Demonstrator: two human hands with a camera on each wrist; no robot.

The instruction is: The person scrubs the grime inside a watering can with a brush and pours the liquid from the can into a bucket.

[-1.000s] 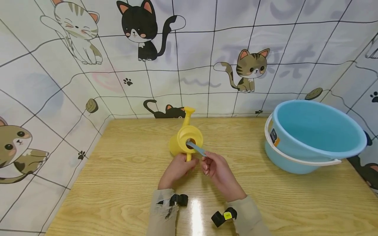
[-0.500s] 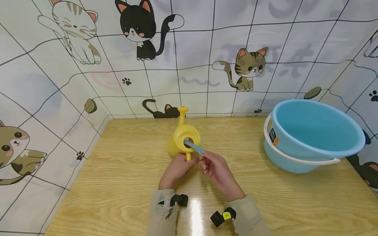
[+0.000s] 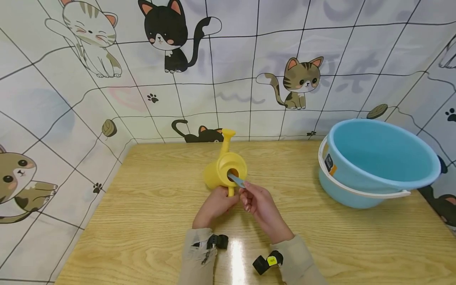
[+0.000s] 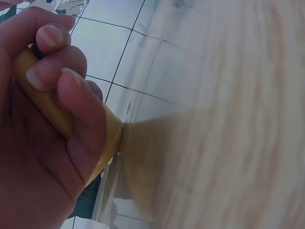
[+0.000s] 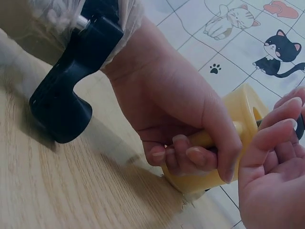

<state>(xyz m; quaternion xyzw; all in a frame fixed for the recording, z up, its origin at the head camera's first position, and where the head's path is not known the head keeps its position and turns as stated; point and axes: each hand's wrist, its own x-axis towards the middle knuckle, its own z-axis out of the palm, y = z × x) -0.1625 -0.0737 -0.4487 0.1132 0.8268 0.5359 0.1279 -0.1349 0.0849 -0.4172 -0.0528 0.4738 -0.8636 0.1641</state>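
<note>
A yellow watering can [image 3: 213,176] stands on the wooden table, its spout pointing toward the back wall. My left hand [image 3: 215,206] grips its handle [image 3: 231,191]; in the left wrist view the curled fingers [image 4: 57,64] wrap round that handle. With thumb and fingertips, my right hand [image 3: 261,206] pinches a slim blue-grey tool [image 3: 236,180] that reaches into the can's round top opening. The tool's far end is hidden inside the can. In the right wrist view both hands sit close together beside the can [image 5: 240,107].
At the right stands a light blue bucket [image 3: 347,194] with a white handle, and a wide blue basin [image 3: 377,138] sits in its top. Cat-patterned cloth walls [image 3: 235,95] border the table [image 3: 156,174] at the back and both sides.
The can shifted slightly left, then back right, its spout swinging with it. The tool's pale tip showed at the opening before; now it is inside, out of sight. Both hands keep their holds.
</note>
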